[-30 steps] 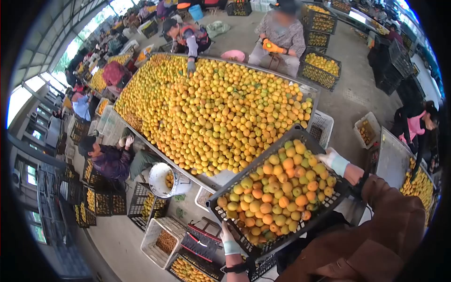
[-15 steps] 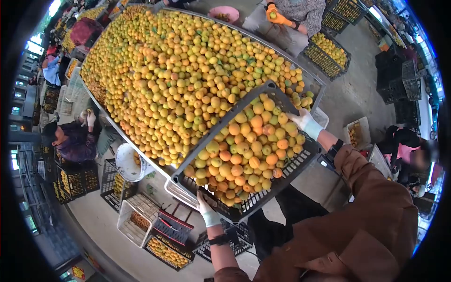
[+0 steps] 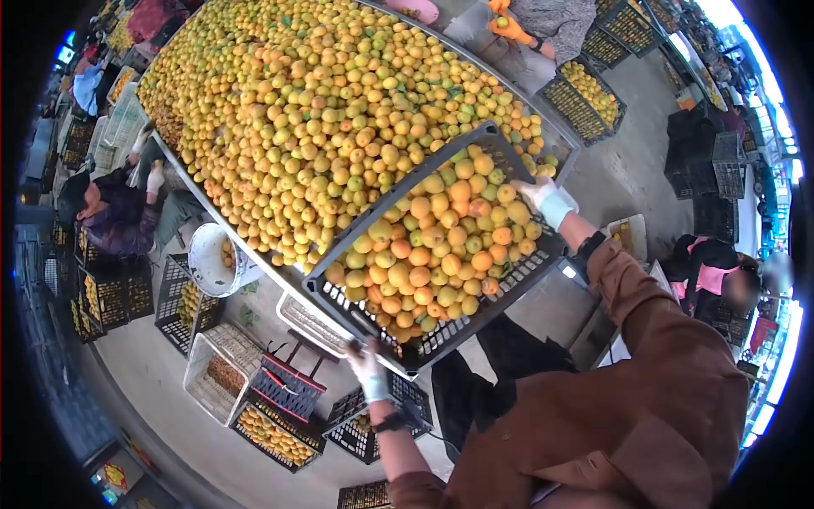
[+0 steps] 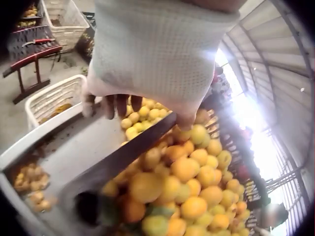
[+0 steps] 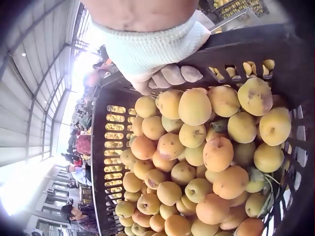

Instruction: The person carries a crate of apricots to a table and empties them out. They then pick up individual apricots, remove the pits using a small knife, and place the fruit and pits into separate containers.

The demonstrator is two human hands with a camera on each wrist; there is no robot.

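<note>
A black plastic crate, filled with orange-yellow apricots, lies over the near edge of a metal sorting table. My gloved right hand grips the crate's right end, its fingers bent over the rim in the right wrist view. Beside the near left end of the crate is my gloved left hand, right at the rim. In the left wrist view that hand shows loose, straight fingers hanging down. More apricots are heaped across the table.
A white bucket and a white basket stand at the table's near side. Crates, a white bin and a small red bench occupy the floor at lower left. Seated people surround the table, one at left.
The crate has moved onto the table's edge and slightly farther from my body. My left hand's fingers have loosened at the rim, while my right hand keeps its grip. The head view has tilted down.
</note>
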